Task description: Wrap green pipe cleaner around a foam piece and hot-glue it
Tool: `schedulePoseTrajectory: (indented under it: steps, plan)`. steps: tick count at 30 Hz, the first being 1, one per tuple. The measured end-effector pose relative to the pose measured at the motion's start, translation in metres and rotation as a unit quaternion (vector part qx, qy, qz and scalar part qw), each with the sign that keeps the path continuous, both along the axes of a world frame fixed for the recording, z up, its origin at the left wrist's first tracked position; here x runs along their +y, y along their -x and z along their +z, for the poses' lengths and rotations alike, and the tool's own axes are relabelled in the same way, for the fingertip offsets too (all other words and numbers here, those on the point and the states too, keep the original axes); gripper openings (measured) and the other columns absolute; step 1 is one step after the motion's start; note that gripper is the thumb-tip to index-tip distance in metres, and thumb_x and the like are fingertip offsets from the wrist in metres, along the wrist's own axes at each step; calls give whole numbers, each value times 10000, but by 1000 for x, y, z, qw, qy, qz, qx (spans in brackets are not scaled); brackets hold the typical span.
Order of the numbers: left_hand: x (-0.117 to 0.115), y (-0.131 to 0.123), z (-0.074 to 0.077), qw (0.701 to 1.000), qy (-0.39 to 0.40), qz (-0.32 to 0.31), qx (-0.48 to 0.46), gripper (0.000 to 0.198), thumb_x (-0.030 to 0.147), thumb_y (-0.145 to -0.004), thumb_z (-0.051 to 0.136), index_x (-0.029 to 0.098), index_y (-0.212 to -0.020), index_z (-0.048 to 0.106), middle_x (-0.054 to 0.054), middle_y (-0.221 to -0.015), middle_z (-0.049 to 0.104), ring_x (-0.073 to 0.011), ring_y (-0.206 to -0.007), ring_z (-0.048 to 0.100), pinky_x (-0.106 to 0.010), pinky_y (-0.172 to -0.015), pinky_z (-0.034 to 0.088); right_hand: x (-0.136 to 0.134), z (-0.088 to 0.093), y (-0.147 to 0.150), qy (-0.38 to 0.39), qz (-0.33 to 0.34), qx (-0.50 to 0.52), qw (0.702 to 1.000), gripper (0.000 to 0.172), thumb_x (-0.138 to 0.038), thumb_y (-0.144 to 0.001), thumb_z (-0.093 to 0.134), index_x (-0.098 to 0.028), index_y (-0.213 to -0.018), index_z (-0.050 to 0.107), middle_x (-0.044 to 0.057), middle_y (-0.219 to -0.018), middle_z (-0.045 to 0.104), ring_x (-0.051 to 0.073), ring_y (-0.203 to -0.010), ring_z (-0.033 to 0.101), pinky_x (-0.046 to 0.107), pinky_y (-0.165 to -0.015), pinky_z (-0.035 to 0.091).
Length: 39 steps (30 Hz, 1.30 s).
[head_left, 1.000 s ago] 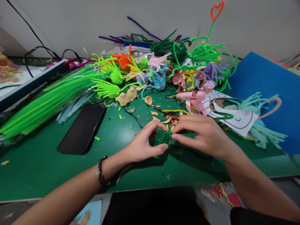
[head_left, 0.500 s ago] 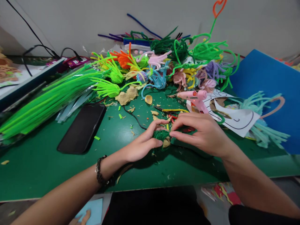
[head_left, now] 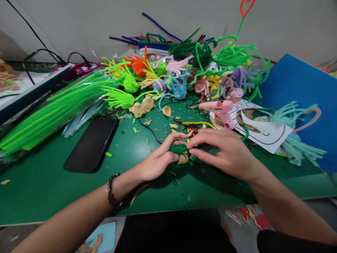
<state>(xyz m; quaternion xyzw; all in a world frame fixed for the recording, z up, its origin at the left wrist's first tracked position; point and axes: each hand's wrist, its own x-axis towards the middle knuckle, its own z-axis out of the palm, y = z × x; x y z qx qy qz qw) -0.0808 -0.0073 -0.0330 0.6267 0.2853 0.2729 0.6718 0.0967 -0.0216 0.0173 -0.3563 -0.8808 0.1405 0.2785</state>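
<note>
Pinching coil [head_left: 178, 149]: left hand [head_left: 155, 163], right hand [head_left: 226, 151]

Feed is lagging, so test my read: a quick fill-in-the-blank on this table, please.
1. The left hand and right hand together pinch a dark ____ pipe-cleaner bundle.
2. The glue gun beyond the right hand is ____.
3. The black phone lies on the left hand's ____ side.
Missing: green; pink; left.

Most of the green coil [head_left: 178, 149] sits under the left hand [head_left: 155, 163] and right hand [head_left: 226, 153], can't tell its shape. Top edge chops the orange heart [head_left: 245, 6], right edge the blue board [head_left: 297, 91].
</note>
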Motion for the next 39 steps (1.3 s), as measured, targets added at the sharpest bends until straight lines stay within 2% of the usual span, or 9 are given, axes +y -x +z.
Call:
schedulePoseTrajectory:
  steps: [6,10,12,16,19,24,29,34,39]
  plan:
    - [-1,0,-5,995,72,12,-64,484,210,-618,393,179,-1101,410,-61,-1152,505,-265,-1179,377,-404,-1003,224,1,-1,0,-16,13,-11,1000,35,-139,-802,549,-153,-788,578,-2,-707,602,69,-625,515,173,-584,394]
    - [-1,0,-8,992,87,24,-90,458,181,-581,404,191,-1035,461,-35,-1128,525,-246,-1159,389,-353,-952,266,1,-1,1,-22,25,-28,999,64,-163,-822,524,-157,-805,586,-2,-681,573,79,-622,503,181,-585,391]
    - [-2,0,-9,988,101,25,-110,456,173,-561,407,197,-1011,477,-24,-1078,550,-232,-1087,441,-329,-881,312,1,-2,1,-27,37,-35,998,73,-166,-826,517,-160,-821,590,3,-692,571,84,-635,505,184,-594,393]
    - [-2,-1,-9,968,173,5,-183,413,203,-574,417,189,-983,467,-20,-911,596,-187,-792,551,-308,-720,370,1,-2,-1,-32,40,-37,998,90,-167,-835,503,-159,-858,590,15,-720,583,89,-653,511,190,-605,398]
    - [-2,-2,-9,958,197,-5,-207,369,240,-602,440,171,-963,471,-32,-891,609,-175,-725,559,-303,-698,382,1,-1,-1,-26,26,-38,999,100,-182,-844,491,-166,-871,587,14,-706,576,90,-636,511,196,-587,398]
    - [-2,-2,-12,970,170,-24,-174,424,219,-623,419,160,-1036,495,-41,-865,643,-210,-813,578,-318,-739,392,1,0,-1,-27,19,-25,999,85,-167,-836,503,-164,-848,587,12,-698,575,88,-627,512,202,-573,392]
    - [-2,0,-15,991,110,-28,-67,441,203,-676,399,171,-1100,516,-49,-981,643,-235,-988,533,-360,-865,377,1,2,-1,-26,21,-16,999,66,-164,-823,525,-164,-819,591,12,-707,583,94,-654,519,213,-594,393]
    - [-2,-1,-8,995,74,-52,-41,471,199,-683,386,157,-1142,482,-52,-981,651,-223,-969,556,-364,-882,390,3,5,-2,-33,30,-40,998,89,-187,-833,513,-163,-822,598,16,-710,582,106,-665,517,228,-599,377]
    - [1,0,-3,998,38,-58,-1,478,191,-629,387,144,-1092,496,-59,-1086,610,-255,-1105,465,-358,-917,362,6,5,0,-45,35,-63,996,94,-211,-825,535,-158,-820,612,15,-705,583,124,-711,521,268,-682,353]
